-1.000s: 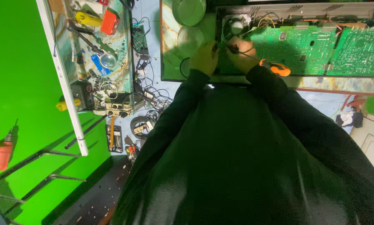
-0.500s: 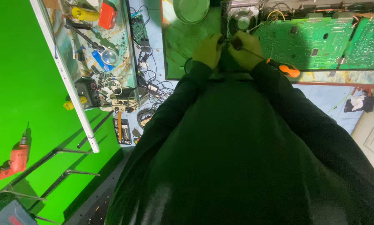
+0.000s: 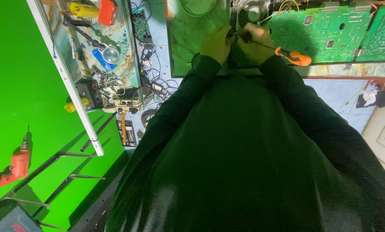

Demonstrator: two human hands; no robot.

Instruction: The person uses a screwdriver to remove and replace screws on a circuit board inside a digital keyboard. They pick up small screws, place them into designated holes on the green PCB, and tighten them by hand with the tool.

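My left hand (image 3: pixel 216 43) and my right hand (image 3: pixel 257 43) are close together at the table's near edge, above my dark sleeves. My right hand is closed on a screwdriver (image 3: pixel 292 56); its orange handle sticks out to the right and its thin shaft runs back toward my fingers. My left hand is curled around a small dark part (image 3: pixel 236 55) held between both hands; what it is stays hidden. A round speaker (image 3: pixel 252 13) lies just beyond my hands, beside a large green circuit board (image 3: pixel 325 30).
A marbled green tabletop (image 3: pixel 184 38) carries a round glass dish (image 3: pixel 199 5). To the left a cluttered bench (image 3: pixel 93 51) holds tools, a magnifier and tangled cables. An orange drill (image 3: pixel 12 169) hangs against the green wall. My dark torso fills the lower view.
The view has tilted, so hands and boards sit slightly higher in frame. Both hands stay together on the same part, with the screwdriver handle still pointing right.
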